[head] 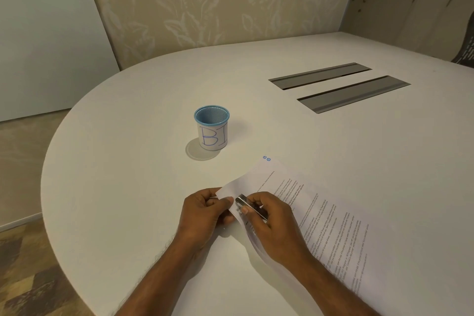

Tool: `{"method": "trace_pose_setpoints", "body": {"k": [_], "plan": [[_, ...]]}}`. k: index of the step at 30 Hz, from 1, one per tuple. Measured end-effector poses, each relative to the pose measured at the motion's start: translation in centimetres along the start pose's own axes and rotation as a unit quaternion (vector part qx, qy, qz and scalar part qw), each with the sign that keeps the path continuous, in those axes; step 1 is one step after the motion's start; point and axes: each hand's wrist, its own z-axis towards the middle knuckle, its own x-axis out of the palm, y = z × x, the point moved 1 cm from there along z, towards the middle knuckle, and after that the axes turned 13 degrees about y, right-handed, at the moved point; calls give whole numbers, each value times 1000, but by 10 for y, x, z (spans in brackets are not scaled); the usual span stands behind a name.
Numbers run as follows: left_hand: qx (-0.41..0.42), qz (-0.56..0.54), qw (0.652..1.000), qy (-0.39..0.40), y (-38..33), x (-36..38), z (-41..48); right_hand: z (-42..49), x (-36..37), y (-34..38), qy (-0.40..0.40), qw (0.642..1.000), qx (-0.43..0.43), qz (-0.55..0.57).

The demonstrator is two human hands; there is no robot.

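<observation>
Near the front edge of the white tabletop, both hands meet at the lifted corner of a printed paper sheet. The rest of the sheet lies flat to the right. The left hand pinches that corner between thumb and curled fingers. The right hand grips a small metal tool, its silver tip set against the paper just beside the left thumb; what kind of tool it is I cannot tell. Farther back, well apart from the hands, a blue mesh cup stands upright, wrapped in a paper label lettered "BI". Two grey slots cut into the tabletop lie beyond on the right.
</observation>
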Motion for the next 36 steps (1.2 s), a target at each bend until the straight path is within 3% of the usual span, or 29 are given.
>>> {"method": "trace_pose_setpoints", "body": {"k": [9, 19, 36], "plan": [[5, -10, 1000, -5, 2, 2, 1, 3, -5, 2, 27, 995, 29, 95], [-6, -5, 1000, -5, 1, 1, 0, 7, -8, 1, 55, 989, 70, 119], [4, 34, 999, -30, -2, 4, -4, 9, -25, 10, 34, 965, 123, 228]]}}
